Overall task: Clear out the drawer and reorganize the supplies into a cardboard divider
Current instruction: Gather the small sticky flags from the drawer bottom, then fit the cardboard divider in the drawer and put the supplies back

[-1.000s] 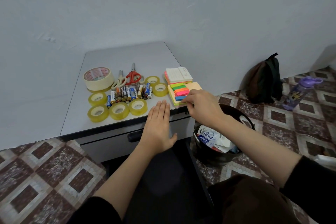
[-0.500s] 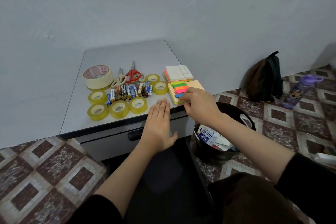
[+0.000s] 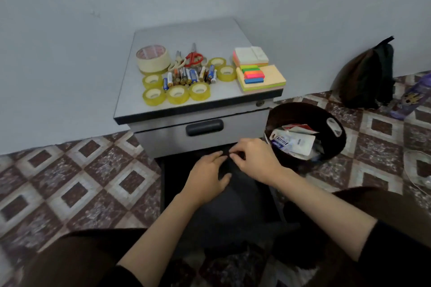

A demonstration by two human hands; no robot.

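clear-out judged near complete: supplies (image 3: 178, 94) on bench (image 3: 186, 35), left hand (image 3: 207, 177) flat in drawer (image 3: 233, 207), right hand (image 3: 254, 158) curled, hold indeterminate; next move requires the cardboard divider, not in view.

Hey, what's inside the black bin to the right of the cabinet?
The black bin holds discarded packaging: white cards, one with blue print, one red-edged. Anything beneath that pile is covered.

- Tape rolls (image 3: 178, 94), batteries (image 3: 189, 76) and scissors (image 3: 193, 57) are sitting on the cabinet (image 3: 186, 32) top, left half.
- Sticky notes (image 3: 261, 77) are lying on its right half.
- Bin (image 3: 300, 112) is standing right of the cabinet.
- Drawer (image 3: 245, 205) is sticking out in front.
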